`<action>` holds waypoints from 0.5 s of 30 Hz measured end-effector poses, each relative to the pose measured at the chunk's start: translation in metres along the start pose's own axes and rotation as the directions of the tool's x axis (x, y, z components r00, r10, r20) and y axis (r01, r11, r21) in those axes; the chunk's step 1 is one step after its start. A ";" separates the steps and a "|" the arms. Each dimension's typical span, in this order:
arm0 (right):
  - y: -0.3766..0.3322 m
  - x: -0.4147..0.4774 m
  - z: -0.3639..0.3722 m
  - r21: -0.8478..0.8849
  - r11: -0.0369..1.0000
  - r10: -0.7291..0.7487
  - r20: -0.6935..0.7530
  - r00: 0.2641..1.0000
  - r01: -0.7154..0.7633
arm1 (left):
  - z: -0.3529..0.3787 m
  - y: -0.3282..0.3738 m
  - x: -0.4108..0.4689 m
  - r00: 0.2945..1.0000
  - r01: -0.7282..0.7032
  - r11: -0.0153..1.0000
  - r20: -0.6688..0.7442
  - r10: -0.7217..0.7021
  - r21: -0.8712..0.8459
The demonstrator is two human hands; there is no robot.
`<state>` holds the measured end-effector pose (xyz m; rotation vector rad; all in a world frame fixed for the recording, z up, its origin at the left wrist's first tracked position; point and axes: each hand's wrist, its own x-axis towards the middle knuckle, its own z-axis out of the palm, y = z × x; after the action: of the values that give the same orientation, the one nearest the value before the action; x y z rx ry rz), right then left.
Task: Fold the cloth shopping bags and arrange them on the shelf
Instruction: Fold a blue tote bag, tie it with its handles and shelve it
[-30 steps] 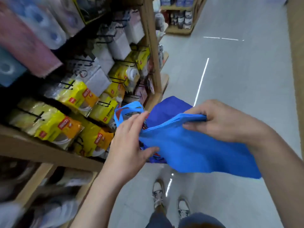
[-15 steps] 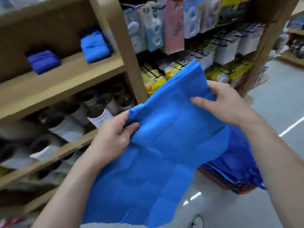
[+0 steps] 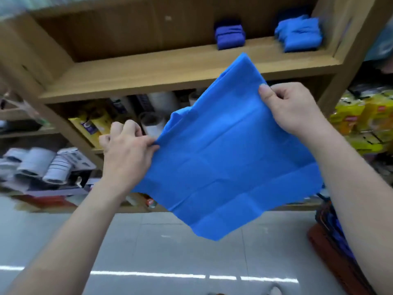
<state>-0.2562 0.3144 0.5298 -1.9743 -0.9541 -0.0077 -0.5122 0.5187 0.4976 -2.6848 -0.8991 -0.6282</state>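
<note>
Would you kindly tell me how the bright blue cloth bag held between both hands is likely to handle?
Probably floppy: the bright blue cloth bag hangs limp below the left hand and right hand. Likely light, as pinches carry it. Its creases suggest it folds readily.

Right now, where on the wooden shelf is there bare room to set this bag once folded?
Widest: the wooden shelf left of the dark blue folded bag. A narrow gap lies between it and the light blue folded bag. The rolls below are crowded.
</note>
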 end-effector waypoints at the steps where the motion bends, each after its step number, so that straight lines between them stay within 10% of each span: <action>1: -0.008 0.005 0.013 -0.036 0.999 0.026 0.029 0.999 -0.025 | -0.001 -0.017 -0.003 0.998 -0.018 0.999 -0.056 0.020 0.030; 6: -0.051 0.039 0.050 -0.226 0.974 0.015 0.032 0.999 -0.007 | -0.014 -0.082 0.024 0.982 -0.078 0.995 -0.167 0.087 0.063; 11: -0.084 0.102 0.079 0.408 0.895 0.154 0.095 0.984 -0.179 | -0.030 -0.116 0.098 0.958 0.095 0.995 -0.275 -0.081 0.040; 15: -0.086 0.161 0.106 0.566 0.806 0.216 -0.013 0.976 -0.171 | -0.029 -0.127 0.175 0.928 0.076 0.989 -0.372 -0.023 0.129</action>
<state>-0.2341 0.5163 0.5886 -1.4915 -0.6034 0.2836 -0.4738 0.6976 0.6163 -2.3133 -0.8700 -1.0009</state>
